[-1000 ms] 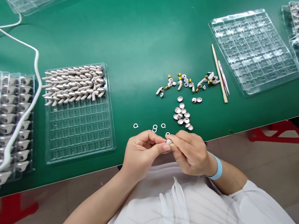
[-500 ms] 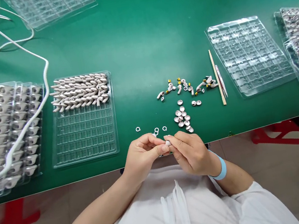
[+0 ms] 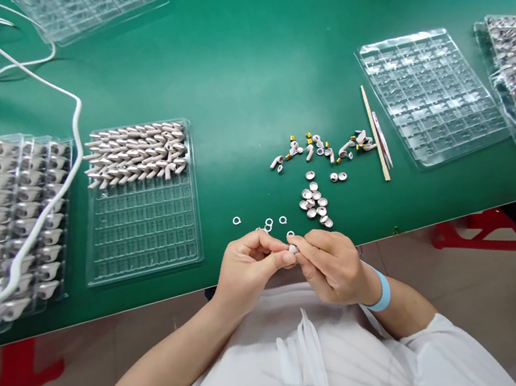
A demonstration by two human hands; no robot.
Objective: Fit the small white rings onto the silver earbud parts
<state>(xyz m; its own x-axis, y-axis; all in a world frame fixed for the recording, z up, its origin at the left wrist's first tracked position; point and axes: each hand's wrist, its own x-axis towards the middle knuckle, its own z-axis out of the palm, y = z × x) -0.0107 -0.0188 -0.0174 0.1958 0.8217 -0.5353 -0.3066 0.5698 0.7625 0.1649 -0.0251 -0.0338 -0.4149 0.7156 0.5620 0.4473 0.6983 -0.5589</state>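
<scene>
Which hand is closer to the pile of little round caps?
Right. The right hand sits just below the round caps; the left hand is farther, down-left of them. Both pinch a small part.

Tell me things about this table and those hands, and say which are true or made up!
Both the left hand and the right hand pinch one tiny white part. True.
The light blue wristband is on the left wrist. False: it is on the right wrist.
The thin wooden stick lies beside a clear plastic tray. True.
The small white rings sit inside a tray. False: they lie loose on the green table.
</scene>
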